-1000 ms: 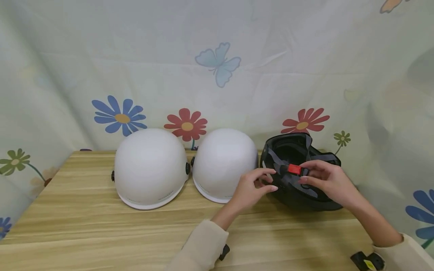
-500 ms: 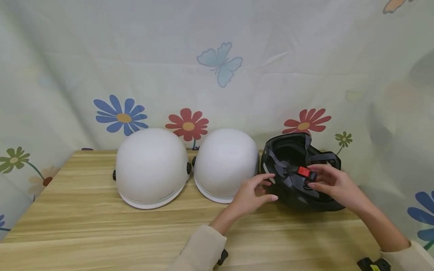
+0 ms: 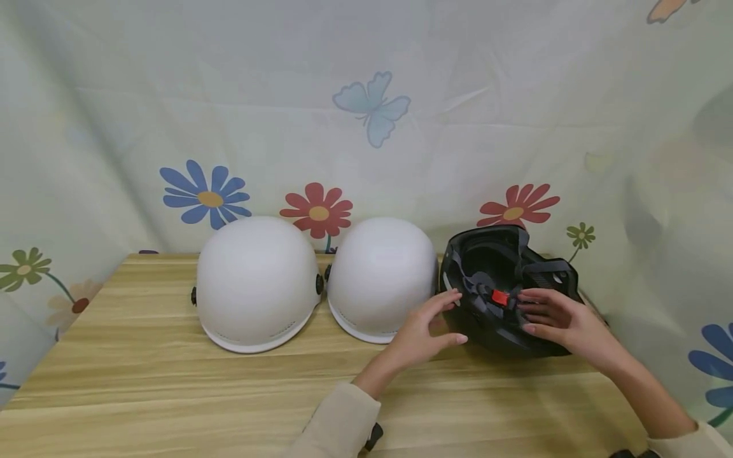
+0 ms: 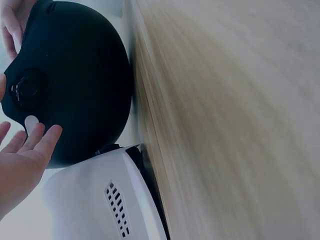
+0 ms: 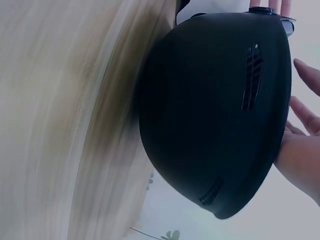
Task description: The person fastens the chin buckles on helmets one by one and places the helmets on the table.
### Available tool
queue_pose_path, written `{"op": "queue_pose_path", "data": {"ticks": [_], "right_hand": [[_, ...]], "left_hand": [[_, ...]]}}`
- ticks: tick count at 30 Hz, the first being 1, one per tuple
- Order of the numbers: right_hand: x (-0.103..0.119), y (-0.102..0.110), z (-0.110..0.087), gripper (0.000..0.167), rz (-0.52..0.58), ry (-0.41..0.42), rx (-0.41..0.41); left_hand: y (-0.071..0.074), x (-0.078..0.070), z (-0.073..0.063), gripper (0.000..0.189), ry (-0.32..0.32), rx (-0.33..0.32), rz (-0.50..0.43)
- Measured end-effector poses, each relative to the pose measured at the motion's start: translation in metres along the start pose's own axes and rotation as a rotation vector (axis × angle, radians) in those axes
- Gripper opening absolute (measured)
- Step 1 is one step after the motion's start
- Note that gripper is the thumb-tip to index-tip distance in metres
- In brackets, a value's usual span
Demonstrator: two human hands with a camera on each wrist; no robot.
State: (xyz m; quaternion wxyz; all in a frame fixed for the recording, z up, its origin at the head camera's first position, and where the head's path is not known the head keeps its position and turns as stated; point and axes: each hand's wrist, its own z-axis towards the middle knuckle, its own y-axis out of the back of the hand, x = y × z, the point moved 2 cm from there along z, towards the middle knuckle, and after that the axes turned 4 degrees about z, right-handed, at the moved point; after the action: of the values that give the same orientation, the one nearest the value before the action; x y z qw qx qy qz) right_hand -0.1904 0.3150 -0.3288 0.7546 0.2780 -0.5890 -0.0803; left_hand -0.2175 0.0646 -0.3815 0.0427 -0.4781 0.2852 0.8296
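A black helmet (image 3: pixel 487 331) lies upside down at the right of the table, its hollow facing up. Inside it are dark grey straps and a red buckle (image 3: pixel 500 298). My left hand (image 3: pixel 420 334) is at the helmet's left side, thumb and fingers apart and nothing between them; the left wrist view shows those fingertips beside a round black knob (image 4: pixel 27 90). Over the helmet's right part is my right hand (image 3: pixel 567 324), its fingers loosely bent near the buckle, holding nothing. The right wrist view shows the vented outer shell (image 5: pixel 210 105), with the right hand behind its rim.
Two white helmets, one at the left (image 3: pixel 258 286) and one in the middle (image 3: pixel 382 280), stand dome up in a row beside the black one. All rest on a wood-grain table (image 3: pixel 229 401). A flower-printed cloth (image 3: pixel 401 172) hangs behind and at the sides.
My right hand has let go of the red buckle, which has dropped into the helmet, and has shifted slightly right. My left fingers have spread a little. The helmets stay in place.
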Motion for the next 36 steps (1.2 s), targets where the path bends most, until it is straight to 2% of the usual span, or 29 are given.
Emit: {"op": "queue_pose_path", "data": {"ticks": [5,9,13,17,27,36], "right_hand": [[0.001,-0.001,-0.008,0.050,-0.086,0.053,0.026],[0.001,-0.003,-0.011,0.048,-0.102,0.084,0.043],[0.001,-0.010,-0.014,0.047,-0.156,0.106,0.031],[0.003,-0.019,-0.015,0.047,-0.245,0.121,0.019],[0.003,-0.030,-0.014,0.049,-0.360,0.059,0.035],[0.005,-0.031,-0.014,0.050,-0.389,0.051,0.053]], "left_hand": [[0.001,0.005,-0.001,0.065,0.014,0.012,-0.004],[0.002,0.007,-0.001,0.072,0.050,0.040,0.024],[0.002,0.009,-0.002,0.077,0.089,0.087,0.053],[0.002,0.011,-0.002,0.080,0.110,0.111,0.028],[0.001,0.013,-0.003,0.079,0.106,0.136,0.007],[-0.001,0.014,-0.003,0.081,0.110,0.137,0.002]]}}
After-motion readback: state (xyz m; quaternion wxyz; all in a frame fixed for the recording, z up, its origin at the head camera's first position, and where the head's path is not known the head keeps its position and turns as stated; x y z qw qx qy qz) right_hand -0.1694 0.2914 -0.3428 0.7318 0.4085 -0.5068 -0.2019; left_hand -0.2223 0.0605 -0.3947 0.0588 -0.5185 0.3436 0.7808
